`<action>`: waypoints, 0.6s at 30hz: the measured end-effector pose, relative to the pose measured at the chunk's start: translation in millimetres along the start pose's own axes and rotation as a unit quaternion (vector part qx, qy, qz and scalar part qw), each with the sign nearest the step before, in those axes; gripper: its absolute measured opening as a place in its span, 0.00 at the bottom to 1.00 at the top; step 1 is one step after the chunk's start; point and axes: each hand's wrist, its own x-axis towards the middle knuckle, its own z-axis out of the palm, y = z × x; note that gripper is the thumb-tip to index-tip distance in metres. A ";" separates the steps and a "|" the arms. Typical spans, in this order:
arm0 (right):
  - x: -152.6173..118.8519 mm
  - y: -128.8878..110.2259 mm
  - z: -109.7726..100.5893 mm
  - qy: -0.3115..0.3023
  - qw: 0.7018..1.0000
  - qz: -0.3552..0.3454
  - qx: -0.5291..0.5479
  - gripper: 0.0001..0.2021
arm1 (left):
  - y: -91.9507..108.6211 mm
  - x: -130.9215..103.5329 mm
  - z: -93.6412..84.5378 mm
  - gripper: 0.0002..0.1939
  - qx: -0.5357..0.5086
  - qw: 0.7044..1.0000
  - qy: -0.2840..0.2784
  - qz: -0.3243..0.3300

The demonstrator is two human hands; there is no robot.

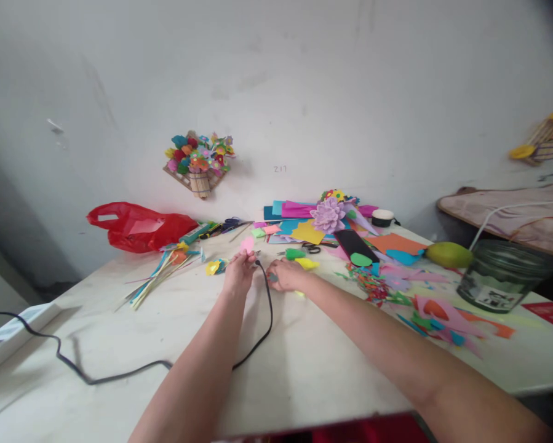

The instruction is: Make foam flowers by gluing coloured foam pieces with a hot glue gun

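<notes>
My left hand (240, 272) is closed, its fingertips pinching a pink oval paper or foam piece (247, 245) that stands up above them. Just to the right, the plug-like end of a black cord (269, 301) rises between my hands; the tool it may belong to is mostly hidden. My right hand (285, 275) rests low on the table with its fingers curled inward, a small greyish bit showing at the fingertips. Beyond it lie a green bud-shaped piece (294, 253) and a yellow piece (307, 263). A yellow flower (213, 267) lies left of my left hand.
Thin sticks (159, 280) and a red plastic bag (138, 227) are at left, near a white power strip (22, 335). Scissors (311, 248), a phone (355, 246), coloured scraps (442, 317) and a glass jar (500, 277) occupy the right side.
</notes>
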 end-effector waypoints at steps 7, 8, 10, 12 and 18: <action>-7.9 6.1 -9.8 -0.026 1.000 0.002 -0.009 0.16 | -3.6 -4.6 -1.2 0.06 0.101 0.995 0.022 -0.002; -7.2 10.0 -13.0 -0.031 0.999 0.009 0.001 0.16 | -3.6 -5.6 -0.2 0.06 0.114 0.993 0.024 -0.008; -4.5 21.6 -18.6 0.003 0.999 0.034 0.028 0.16 | -1.5 -8.5 2.6 0.06 0.142 0.989 0.030 -0.022; -1.4 37.8 -23.0 0.067 0.993 0.087 0.028 0.15 | 3.1 -12.1 6.0 0.06 0.177 0.983 0.034 -0.032; 3.2 82.2 -30.0 0.046 0.973 0.224 0.023 0.15 | 16.2 -20.6 16.0 0.05 0.263 0.961 0.084 -0.026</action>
